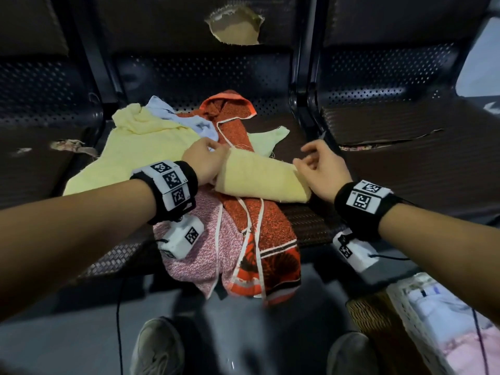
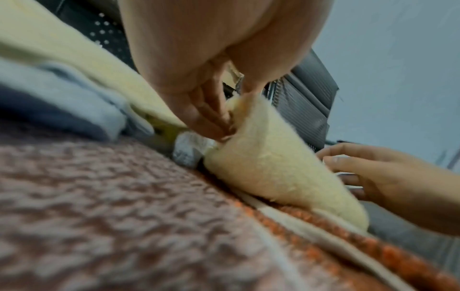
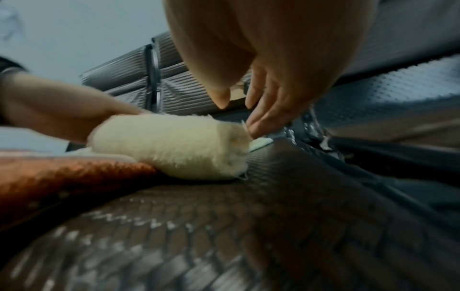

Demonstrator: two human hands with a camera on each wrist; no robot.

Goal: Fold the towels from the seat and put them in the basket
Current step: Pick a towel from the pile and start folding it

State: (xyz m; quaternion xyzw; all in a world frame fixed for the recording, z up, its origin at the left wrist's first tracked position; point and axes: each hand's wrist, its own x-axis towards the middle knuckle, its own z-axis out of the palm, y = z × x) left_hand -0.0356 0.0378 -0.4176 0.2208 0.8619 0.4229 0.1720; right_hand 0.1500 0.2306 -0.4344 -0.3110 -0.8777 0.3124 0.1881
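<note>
A pale yellow towel (image 1: 259,177) lies folded into a thick roll across an orange patterned towel (image 1: 259,220) on the dark seat (image 1: 313,226). My left hand (image 1: 216,152) pinches the roll's left end; in the left wrist view its fingers (image 2: 214,118) curl onto the yellow towel (image 2: 268,163). My right hand (image 1: 305,161) is at the right end with relaxed fingers; in the right wrist view its fingertips (image 3: 251,128) touch the yellow towel (image 3: 174,145) while the thumb stands apart. The white lattice basket (image 1: 405,315) sits on the floor at the lower right, with light cloths inside.
A large yellow towel (image 1: 135,152), a light blue cloth (image 1: 189,120) and a pink speckled towel (image 1: 205,253) share the middle seat. The seat to the right (image 1: 405,163) holds only a woven mat. A brown wicker piece (image 1: 373,318) stands beside the basket. My shoes (image 1: 159,347) are below.
</note>
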